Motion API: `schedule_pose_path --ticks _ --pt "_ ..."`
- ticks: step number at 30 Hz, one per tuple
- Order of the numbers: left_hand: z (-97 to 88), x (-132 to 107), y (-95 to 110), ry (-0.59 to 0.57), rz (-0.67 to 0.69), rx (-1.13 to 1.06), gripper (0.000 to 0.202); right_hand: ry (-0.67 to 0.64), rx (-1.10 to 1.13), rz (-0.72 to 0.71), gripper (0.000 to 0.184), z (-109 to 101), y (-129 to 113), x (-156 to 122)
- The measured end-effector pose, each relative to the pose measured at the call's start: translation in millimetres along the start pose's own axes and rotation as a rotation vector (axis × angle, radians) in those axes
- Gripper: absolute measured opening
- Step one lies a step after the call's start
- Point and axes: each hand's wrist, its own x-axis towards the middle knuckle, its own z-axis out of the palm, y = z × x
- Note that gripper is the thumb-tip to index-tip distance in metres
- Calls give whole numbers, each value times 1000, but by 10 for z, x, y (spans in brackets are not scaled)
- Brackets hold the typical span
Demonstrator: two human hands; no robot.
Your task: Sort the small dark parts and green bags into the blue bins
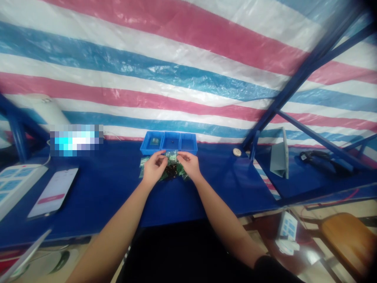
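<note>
Running past the black-clad torso, the front edge of the dark blue tabletop [113, 177] is partly covered by torso + forearms. On the R, the tabletop is bordered by a gap w/ striped sheeting showing through, nr a blue frame post [266, 106]. Room for moving is given on the L, btwn the L hand [155, 167] and a phone [53, 192], and on the R, btwn the R hand [190, 164] and a pale round disc [236, 152]. Toward the back, room is limited: a blue tray [145, 147] w/ 3 compts is set just beyond the fingers, nr the striped sheet [176, 104].

A small clear packet [172, 155] is held up btwn both hands, in front of the tray and above a heap of dark bits [171, 172]. Its L end is pinched by thumb + fingers of the L hand, its R end by thumb + fingers of the R hand. It is seen as shiny, crinkled plastic w/ a greenish tint; contents can't be made out (blur). More green-tinted packets [143, 161] are spread at both sides of the heap, partly hidden by the hands. In the tray's L compt a similar packet [154, 141] is seen lying; in the mid compt, a tiny dark pc [172, 142]. Farther R, a tablet [281, 155] is propped upright by a dark cable [324, 162].
</note>
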Motion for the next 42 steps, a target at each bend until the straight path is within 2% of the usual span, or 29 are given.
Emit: schedule_pose_path --ticks 4,8,14,18,21,25,28,33,42 --pt "-3 10 2 -4 -31 0 44 -5 -21 -10 27 -7 -17 -5" --pt "19 26 -24 0 -75 -95 48 -15 -14 -41 22 -4 -31 -3" --pt "26 27 -40 58 -8 24 26 25 -84 -132 21 -5 -32 -4" --pt "28 0 -26 1 -98 -105 29 4 11 -59 26 12 -39 -24" --pt "8 -8 7 -20 -85 -207 31 -38 97 -7 29 17 -59 -32" --pt "-22 -1 48 9 -61 -125 28 -46 57 2 28 -3 -80 -26" --pt "-11 5 42 61 -41 -84 25 -61 7 -44 24 -14 -73 -26" --pt "15 11 6 68 -41 -74 24 -50 -34 -120 20 -18 -48 -32" --pt "34 16 -10 94 -18 -78 23 -18 43 -87 17 1 25 21"
